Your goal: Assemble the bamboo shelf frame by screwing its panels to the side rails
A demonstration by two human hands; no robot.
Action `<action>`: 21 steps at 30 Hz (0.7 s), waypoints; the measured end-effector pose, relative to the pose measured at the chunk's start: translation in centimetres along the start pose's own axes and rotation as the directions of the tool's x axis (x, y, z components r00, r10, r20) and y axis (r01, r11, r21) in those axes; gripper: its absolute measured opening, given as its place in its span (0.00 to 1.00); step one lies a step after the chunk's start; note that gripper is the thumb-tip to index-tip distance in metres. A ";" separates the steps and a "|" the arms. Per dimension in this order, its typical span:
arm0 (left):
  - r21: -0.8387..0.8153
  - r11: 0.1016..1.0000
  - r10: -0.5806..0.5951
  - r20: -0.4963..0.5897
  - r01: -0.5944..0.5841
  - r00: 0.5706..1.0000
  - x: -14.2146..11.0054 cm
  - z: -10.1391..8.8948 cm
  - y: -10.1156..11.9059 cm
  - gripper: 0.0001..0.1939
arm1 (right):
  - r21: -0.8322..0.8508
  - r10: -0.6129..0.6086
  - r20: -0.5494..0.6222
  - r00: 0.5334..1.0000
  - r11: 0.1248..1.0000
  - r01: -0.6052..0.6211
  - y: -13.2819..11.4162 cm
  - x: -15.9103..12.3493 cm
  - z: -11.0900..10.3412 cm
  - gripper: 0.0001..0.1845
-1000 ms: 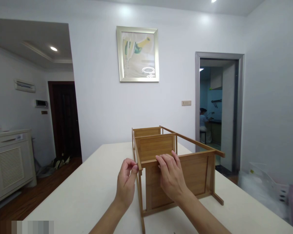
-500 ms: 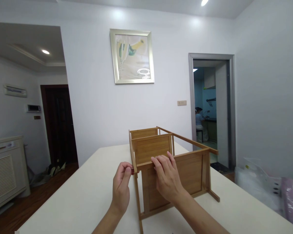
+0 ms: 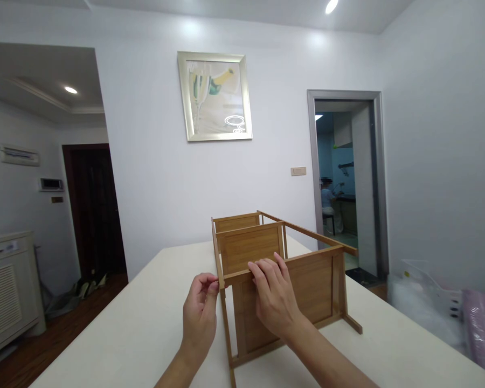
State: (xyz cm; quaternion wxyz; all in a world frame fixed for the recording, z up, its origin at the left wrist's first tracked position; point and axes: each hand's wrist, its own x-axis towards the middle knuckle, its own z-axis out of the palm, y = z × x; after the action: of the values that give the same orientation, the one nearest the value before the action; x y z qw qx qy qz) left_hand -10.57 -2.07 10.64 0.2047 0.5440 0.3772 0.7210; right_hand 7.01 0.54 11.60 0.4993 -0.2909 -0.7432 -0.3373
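Observation:
A wooden shelf rack (image 3: 307,288) lies on its side on a white table (image 3: 145,323), its panels standing upright. My right hand (image 3: 275,299) grips the nearest panel, with the fingers curled over its top edge and the palm on its face. At the rack's left rail, near the panel's corner, my left hand (image 3: 200,307) is closed in a pinch. Its fingertips touch the rail's outer side. Whatever small thing they hold is hidden behind the fingers.
Clear plastic wrapping (image 3: 416,302) and a pink wrapped roll (image 3: 480,323) lie beyond the table's right edge. A louvred cabinet (image 3: 8,291) stands at the left. Through the doorway at the back right, a person (image 3: 327,199) sits in another room.
My left fingertips have turned slightly against the rail, and the small dark bit seen between them and the wood is now hidden. The right hand keeps its grip. The view has shifted slightly.

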 end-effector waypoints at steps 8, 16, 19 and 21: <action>0.073 0.997 0.032 0.001 -0.032 0.999 -0.2 -0.2 -0.4 0.16 | -0.038 -0.005 -0.001 1.000 0.999 0.005 0.2 -0.3 -0.5 0.25; 0.083 0.995 0.054 -0.037 -0.051 0.998 0.5 -0.8 -1.0 0.18 | 0.015 0.056 -0.162 0.985 0.998 -0.054 5.7 -6.2 -4.7 0.07; 0.080 0.996 0.041 -0.060 -0.036 0.997 0.7 -1.3 -1.1 0.18 | -0.007 0.341 -0.199 0.919 0.937 -0.350 9.5 -9.2 -5.8 0.02; 0.062 0.998 0.031 -0.064 -0.027 0.997 0.8 -1.4 -1.1 0.18 | 0.024 0.621 -0.247 0.744 0.771 -0.636 11.5 -10.6 -5.9 0.10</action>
State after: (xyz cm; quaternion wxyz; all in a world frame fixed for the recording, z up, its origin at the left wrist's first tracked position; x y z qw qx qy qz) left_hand -12.28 -1.28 10.17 0.1653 0.5318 0.3974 0.7294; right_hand 22.54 1.80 5.70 0.6604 -0.4965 -0.5248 -0.2049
